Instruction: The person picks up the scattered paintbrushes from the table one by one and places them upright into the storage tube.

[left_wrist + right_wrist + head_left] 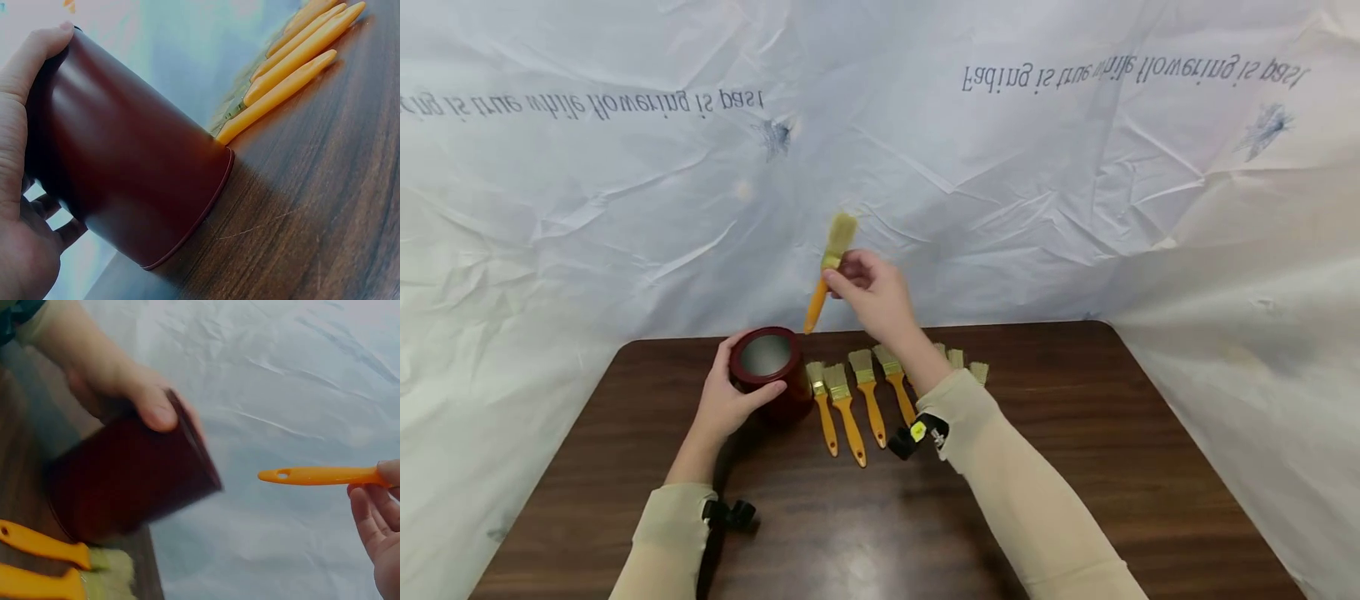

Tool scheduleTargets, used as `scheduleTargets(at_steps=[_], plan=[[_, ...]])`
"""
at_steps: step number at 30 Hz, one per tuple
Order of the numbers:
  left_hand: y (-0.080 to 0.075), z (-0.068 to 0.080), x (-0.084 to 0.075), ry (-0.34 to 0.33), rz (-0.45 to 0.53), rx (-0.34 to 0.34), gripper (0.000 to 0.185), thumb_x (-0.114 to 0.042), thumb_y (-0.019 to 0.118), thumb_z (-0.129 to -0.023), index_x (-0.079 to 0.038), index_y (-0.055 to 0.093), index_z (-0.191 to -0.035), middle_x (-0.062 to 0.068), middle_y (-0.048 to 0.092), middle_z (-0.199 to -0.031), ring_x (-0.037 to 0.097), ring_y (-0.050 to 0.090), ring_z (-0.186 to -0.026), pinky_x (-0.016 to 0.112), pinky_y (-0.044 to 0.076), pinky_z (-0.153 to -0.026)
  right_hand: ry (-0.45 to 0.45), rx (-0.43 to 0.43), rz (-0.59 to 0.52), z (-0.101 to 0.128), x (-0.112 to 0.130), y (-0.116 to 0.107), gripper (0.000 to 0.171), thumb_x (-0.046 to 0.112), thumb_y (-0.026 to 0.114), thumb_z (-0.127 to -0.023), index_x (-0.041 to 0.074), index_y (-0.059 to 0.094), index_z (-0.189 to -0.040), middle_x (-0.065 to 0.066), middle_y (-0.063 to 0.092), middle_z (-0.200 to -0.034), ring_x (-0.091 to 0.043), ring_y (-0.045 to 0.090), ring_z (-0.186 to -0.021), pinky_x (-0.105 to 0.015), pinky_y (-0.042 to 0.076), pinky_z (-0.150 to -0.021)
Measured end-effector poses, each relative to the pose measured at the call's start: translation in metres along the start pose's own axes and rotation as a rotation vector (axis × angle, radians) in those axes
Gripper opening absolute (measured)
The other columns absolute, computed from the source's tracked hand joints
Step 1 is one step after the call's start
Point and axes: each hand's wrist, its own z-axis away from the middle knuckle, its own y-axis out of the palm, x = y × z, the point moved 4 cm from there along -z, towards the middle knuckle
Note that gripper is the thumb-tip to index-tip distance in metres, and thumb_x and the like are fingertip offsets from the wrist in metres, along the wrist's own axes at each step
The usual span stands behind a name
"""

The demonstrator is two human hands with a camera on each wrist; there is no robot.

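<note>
An open-topped dark red cylindrical container (793, 398) stands on the table, its grey inside showing from above. My left hand (722, 402) grips it near the rim, thumb on the near side and fingers around the far side; the left wrist view shows the container's smooth wall (131, 150). Above and to the right of the rim, my right hand (877, 298) pinches a paintbrush (817, 302) between thumb and fingers. Its pale bristles point up, and the orange handle (319, 475) tips down toward the container without touching it.
More paintbrushes (848, 425) with orange handles lie in a row right of the container, bristles toward the back. My right forearm hides part of the row. Behind the brown wooden table (1075, 450) hangs a wrinkled white sheet (880, 150) with printed text.
</note>
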Motion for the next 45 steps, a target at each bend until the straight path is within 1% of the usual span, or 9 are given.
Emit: scheduleTargets(at_steps=[3,8,13,18,23,31,36,41,45], plan=[[0.003,0.003,0.002,-0.006,0.005,0.001,0.095,-0.014,0.091,-0.09,-0.021,0.037,-0.168,0.006,0.054,-0.156,0.02,0.055,-0.131,0.02,0.05,-0.096,0.002,0.034,0.05,0.005,-0.002,0.018,0.025,0.019,0.076,-0.106,0.001,0.075,-0.124,-0.013,0.078,-0.11,-0.03,0.077,-0.097,-0.04,0.063,-0.088],[0.008,0.005,0.003,-0.003,0.016,0.003,0.094,-0.013,0.091,-0.09,-0.021,0.038,-0.167,0.004,0.054,-0.156,0.02,0.055,-0.132,0.019,0.049,-0.098,0.025,0.07,0.114,0.017,-0.012,0.043,0.027,0.025,0.073,-0.108,0.006,0.076,-0.127,-0.009,0.079,-0.116,-0.02,0.075,-0.106,-0.032,0.061,-0.092],[0.009,0.003,0.003,0.027,0.027,0.002,0.094,-0.011,0.091,-0.089,-0.018,0.038,-0.167,0.006,0.053,-0.157,0.021,0.055,-0.133,0.018,0.048,-0.1,0.036,0.163,0.217,0.027,-0.026,0.062,0.03,0.031,0.068,-0.111,0.009,0.076,-0.129,-0.006,0.077,-0.119,-0.02,0.074,-0.106,-0.029,0.06,-0.089],[0.009,0.004,0.003,0.04,0.027,-0.004,0.094,-0.01,0.09,-0.089,-0.016,0.038,-0.167,0.006,0.052,-0.157,0.019,0.055,-0.13,0.018,0.048,-0.097,0.056,0.225,0.364,0.036,-0.04,0.073,0.03,0.036,0.069,-0.11,0.011,0.079,-0.124,-0.005,0.072,-0.121,-0.018,0.068,-0.104,-0.028,0.057,-0.085],[0.01,0.005,0.002,0.033,0.025,-0.002,0.094,-0.01,0.09,-0.09,-0.018,0.038,-0.167,0.006,0.052,-0.157,0.014,0.056,-0.128,0.018,0.05,-0.096,0.079,0.234,0.442,0.042,-0.049,0.076,0.028,0.036,0.072,-0.108,0.013,0.082,-0.119,-0.004,0.069,-0.118,-0.018,0.062,-0.101,-0.032,0.054,-0.082],[0.01,0.003,0.001,0.037,0.016,-0.001,0.096,-0.009,0.09,-0.089,-0.018,0.036,-0.168,0.007,0.05,-0.158,0.016,0.056,-0.127,0.017,0.049,-0.093,0.139,0.268,0.506,0.043,-0.056,0.077,0.032,0.036,0.075,-0.106,0.012,0.081,-0.126,-0.006,0.062,-0.117,-0.019,0.056,-0.099,-0.033,0.05,-0.081],[0.009,0.002,0.004,0.029,0.009,-0.007,0.098,-0.006,0.089,-0.088,-0.017,0.035,-0.169,0.012,0.05,-0.159,0.026,0.055,-0.13,0.016,0.048,-0.094,0.147,0.245,0.476,0.046,-0.061,0.074,0.036,0.037,0.077,-0.105,0.016,0.076,-0.134,-0.007,0.06,-0.121,-0.02,0.057,-0.101,-0.035,0.051,-0.086],[0.007,0.003,0.001,0.027,0.009,-0.017,0.096,-0.012,0.09,-0.09,-0.025,0.036,-0.168,0.007,0.054,-0.151,0.02,0.056,-0.128,0.018,0.048,-0.096,0.124,0.246,0.419,0.047,-0.059,0.063,0.035,0.035,0.077,-0.105,0.014,0.075,-0.134,-0.009,0.063,-0.134,-0.022,0.064,-0.113,-0.038,0.055,-0.097],[0.004,0.004,-0.001,0.012,0.001,-0.018,0.097,-0.013,0.091,-0.09,-0.027,0.036,-0.168,0.006,0.054,-0.152,0.02,0.055,-0.13,0.021,0.048,-0.099,0.114,0.251,0.393,0.047,-0.057,0.052,0.035,0.034,0.074,-0.107,0.013,0.074,-0.134,-0.008,0.065,-0.132,-0.02,0.067,-0.112,-0.036,0.057,-0.095]])
